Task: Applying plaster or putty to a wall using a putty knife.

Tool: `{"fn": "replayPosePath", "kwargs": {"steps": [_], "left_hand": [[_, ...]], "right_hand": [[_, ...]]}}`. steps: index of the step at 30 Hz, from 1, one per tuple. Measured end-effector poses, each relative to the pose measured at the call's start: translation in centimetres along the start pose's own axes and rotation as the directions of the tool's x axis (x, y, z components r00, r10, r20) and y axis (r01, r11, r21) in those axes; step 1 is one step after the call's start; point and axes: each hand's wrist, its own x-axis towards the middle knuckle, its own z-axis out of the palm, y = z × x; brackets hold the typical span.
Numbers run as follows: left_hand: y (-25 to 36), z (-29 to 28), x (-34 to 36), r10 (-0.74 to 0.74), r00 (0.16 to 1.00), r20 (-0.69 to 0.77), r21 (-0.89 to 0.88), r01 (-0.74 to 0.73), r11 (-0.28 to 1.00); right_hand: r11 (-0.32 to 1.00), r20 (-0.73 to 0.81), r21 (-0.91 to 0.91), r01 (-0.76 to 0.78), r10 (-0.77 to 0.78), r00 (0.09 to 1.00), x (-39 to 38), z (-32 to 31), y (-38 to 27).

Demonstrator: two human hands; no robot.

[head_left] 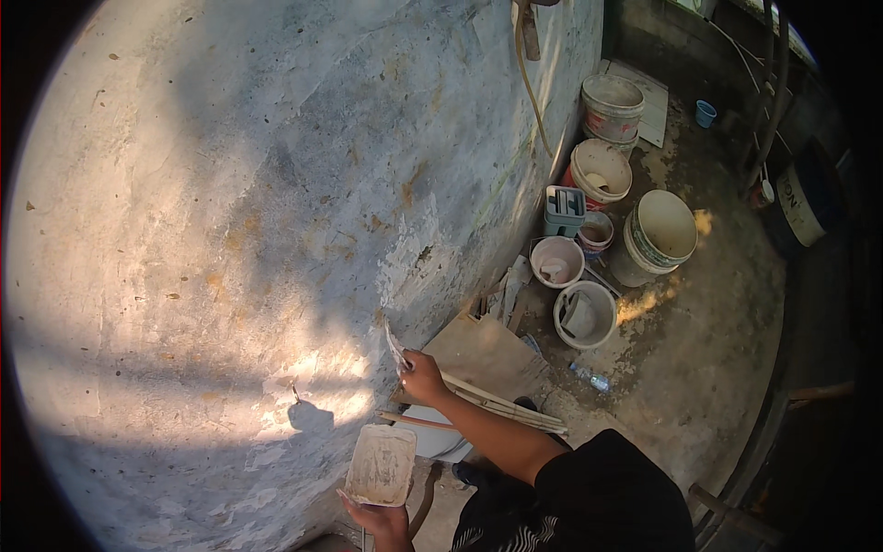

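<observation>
My right hand point(419, 375) grips a scraper point(396, 345) smeared with white material, its blade at the wall point(230, 184) beside a patch of flaking, uneven paint. Below and left of that, my left hand point(377, 517) holds up a shallow rectangular tray point(381, 465) from underneath, its inside coated with dried pale residue. The wall is weathered whitish plaster with rusty spots, lit in patches by sun.
Several buckets point(659, 230) stand along the wall at right, with a grey caddy point(565, 210), a blue cup point(705, 114) and a plastic bottle point(589, 375) on the concrete floor point(681, 368). Boards point(483, 354), poles and pipes lie below. A dark drum point(798, 204) stands far right.
</observation>
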Motion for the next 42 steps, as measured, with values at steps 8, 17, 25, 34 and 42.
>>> {"fn": "replayPosePath", "kwargs": {"steps": [8,17,25,34,42], "left_hand": [[0.1,-1.0,-0.8,0.023,1.0,-0.021,-0.044,-0.024,0.999],[0.3,-5.3,-1.2,0.083,0.993,-0.084,-0.061,-0.089,0.994],[3.1,-3.1,-2.0,0.119,0.992,-0.028,-0.094,-0.122,0.988],[2.6,0.2,-1.8,0.126,0.988,0.087,-0.19,-0.108,0.976],[2.2,3.3,-3.5,0.131,0.98,0.152,-0.25,-0.091,0.964]], "right_hand": [[0.968,-0.318,0.078,-0.24,0.252,0.914,4.5,-10.3,6.0],[0.948,-0.381,0.119,-0.295,0.318,0.868,7.1,1.8,4.6],[0.957,0.227,0.273,-0.097,0.033,0.973,-2.7,3.5,-3.3],[0.263,0.276,0.912,-0.315,0.174,0.945,-1.1,-8.2,-6.9],[0.703,-0.032,0.711,0.0,0.032,0.999,2.9,-13.2,-16.2]]}}
